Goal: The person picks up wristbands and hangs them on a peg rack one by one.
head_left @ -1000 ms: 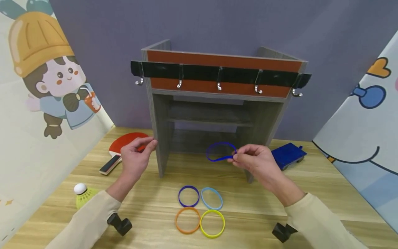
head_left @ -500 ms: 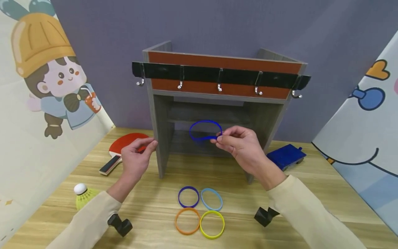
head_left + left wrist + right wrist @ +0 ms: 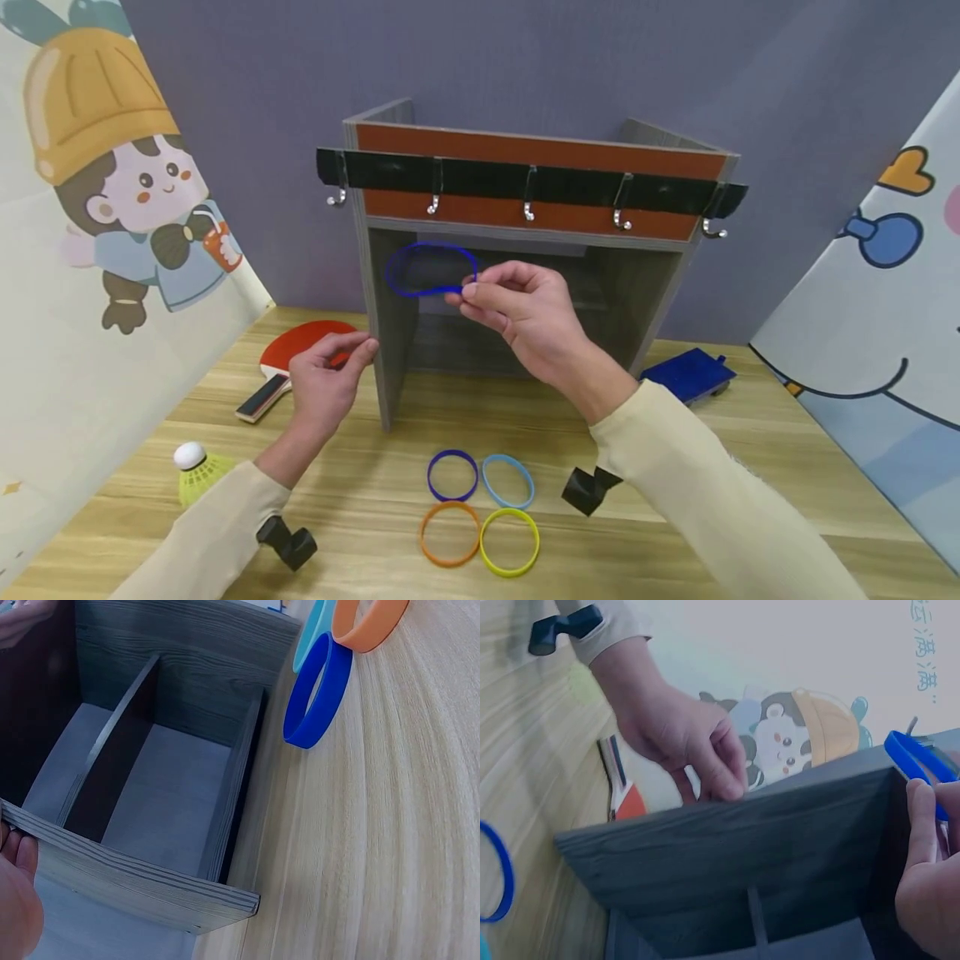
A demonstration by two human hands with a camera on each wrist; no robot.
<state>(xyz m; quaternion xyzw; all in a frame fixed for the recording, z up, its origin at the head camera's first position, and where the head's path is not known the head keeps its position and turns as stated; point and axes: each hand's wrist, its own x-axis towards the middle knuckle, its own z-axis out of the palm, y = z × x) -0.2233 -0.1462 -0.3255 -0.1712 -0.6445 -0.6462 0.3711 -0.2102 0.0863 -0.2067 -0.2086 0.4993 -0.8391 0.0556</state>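
Observation:
My right hand (image 3: 528,321) pinches a blue silicone wristband (image 3: 422,293) between thumb and fingers. The band is held out to the left, below the hook rail (image 3: 483,177), and overlaps the shelf opening in the head view. In the right wrist view the wristband (image 3: 917,759) appears near the shelf's upper edge. My left hand (image 3: 324,379) grips the front edge of the left side panel of the small wooden shelf (image 3: 388,358), the thumb at the front. Several silver hooks hang from the black rail, among them a leftmost hook (image 3: 337,198) and a second hook (image 3: 433,205); none carries a band.
On the table lie a dark blue wristband (image 3: 431,483), a light blue wristband (image 3: 531,483), an orange wristband (image 3: 423,546) and a yellow wristband (image 3: 536,550). A table tennis bat (image 3: 273,358) and a shuttlecock (image 3: 197,475) lie left; a blue wheeled cart (image 3: 690,375) stands right.
My right hand has moved up and to the left with the blue wristband, from low at the right to below the left hooks. My left hand has stayed on the panel.

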